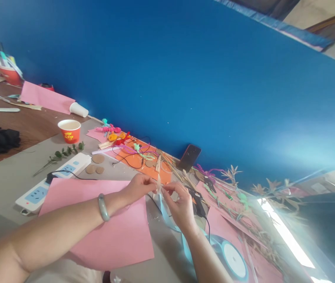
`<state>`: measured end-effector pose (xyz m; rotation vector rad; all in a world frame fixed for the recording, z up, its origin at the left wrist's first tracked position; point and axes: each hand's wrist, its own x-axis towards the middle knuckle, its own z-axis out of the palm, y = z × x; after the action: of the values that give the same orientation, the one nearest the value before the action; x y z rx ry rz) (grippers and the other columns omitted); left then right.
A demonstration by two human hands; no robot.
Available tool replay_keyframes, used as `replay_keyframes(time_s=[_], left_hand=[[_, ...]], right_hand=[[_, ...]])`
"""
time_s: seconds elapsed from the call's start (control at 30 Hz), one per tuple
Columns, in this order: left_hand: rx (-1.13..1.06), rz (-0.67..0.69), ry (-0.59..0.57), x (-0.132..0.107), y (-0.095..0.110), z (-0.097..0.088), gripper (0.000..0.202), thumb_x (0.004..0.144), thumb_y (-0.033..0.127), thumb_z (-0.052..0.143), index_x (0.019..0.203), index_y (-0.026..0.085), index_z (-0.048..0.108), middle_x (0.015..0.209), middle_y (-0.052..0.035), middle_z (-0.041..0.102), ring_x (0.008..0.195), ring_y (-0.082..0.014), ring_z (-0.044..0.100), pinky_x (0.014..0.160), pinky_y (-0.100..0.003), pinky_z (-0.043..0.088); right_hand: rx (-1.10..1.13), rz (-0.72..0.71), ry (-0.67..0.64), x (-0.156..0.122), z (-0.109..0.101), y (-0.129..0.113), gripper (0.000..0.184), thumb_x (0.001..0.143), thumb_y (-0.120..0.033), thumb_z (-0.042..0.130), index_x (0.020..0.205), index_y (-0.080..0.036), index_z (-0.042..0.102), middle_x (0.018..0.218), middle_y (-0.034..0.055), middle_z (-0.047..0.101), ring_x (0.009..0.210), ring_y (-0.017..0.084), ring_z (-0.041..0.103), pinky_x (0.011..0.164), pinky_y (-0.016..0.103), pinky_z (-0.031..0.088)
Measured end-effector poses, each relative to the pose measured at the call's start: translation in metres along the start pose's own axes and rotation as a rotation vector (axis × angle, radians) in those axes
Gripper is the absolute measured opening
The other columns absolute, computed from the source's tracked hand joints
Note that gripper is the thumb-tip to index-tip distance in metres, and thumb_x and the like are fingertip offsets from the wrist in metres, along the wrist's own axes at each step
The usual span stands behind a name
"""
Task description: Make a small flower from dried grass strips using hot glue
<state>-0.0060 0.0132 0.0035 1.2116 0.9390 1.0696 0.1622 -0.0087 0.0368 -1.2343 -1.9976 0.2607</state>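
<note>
My left hand and my right hand meet over the table, both with fingers pinched on a thin pale blue ribbon and a small pale stick-like piece between them. The ribbon trails down to a ribbon spool at the lower right. A jade bangle sits on my left wrist. A pink paper sheet lies under my left forearm.
A white power strip with a black plug, a red paper cup, a leafy sprig, cardboard discs, orange paper with pipe-cleaner crafts, a phone leaning on the blue board, dried plant stems, a pen pot.
</note>
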Motion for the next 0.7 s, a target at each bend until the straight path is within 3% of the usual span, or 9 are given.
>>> replay_keyframes(time_s=[0.3, 0.7], left_hand=[[-0.003, 0.046, -0.03, -0.0013, -0.0012, 0.0012, 0.013, 0.07, 0.025, 0.064, 0.063, 0.013, 0.065, 0.061, -0.0011, 0.063, 0.065, -0.0138, 0.058, 0.063, -0.025, 0.042], [0.013, 0.04, -0.031, -0.0024, 0.0012, 0.0007, 0.017, 0.071, 0.028, 0.063, 0.063, 0.013, 0.065, 0.063, -0.0024, 0.065, 0.064, -0.0138, 0.057, 0.062, -0.025, 0.041]], right_hand=[[-0.021, -0.036, -0.033, 0.0008, 0.0016, 0.0017, 0.013, 0.084, -0.029, 0.06, 0.075, -0.021, 0.063, 0.073, 0.0012, 0.066, 0.063, 0.017, 0.059, 0.074, 0.035, 0.04], [-0.011, 0.049, -0.071, 0.0004, -0.0015, 0.0011, 0.019, 0.088, -0.03, 0.05, 0.073, -0.02, 0.055, 0.072, 0.0023, 0.063, 0.069, 0.018, 0.057, 0.071, 0.033, 0.04]])
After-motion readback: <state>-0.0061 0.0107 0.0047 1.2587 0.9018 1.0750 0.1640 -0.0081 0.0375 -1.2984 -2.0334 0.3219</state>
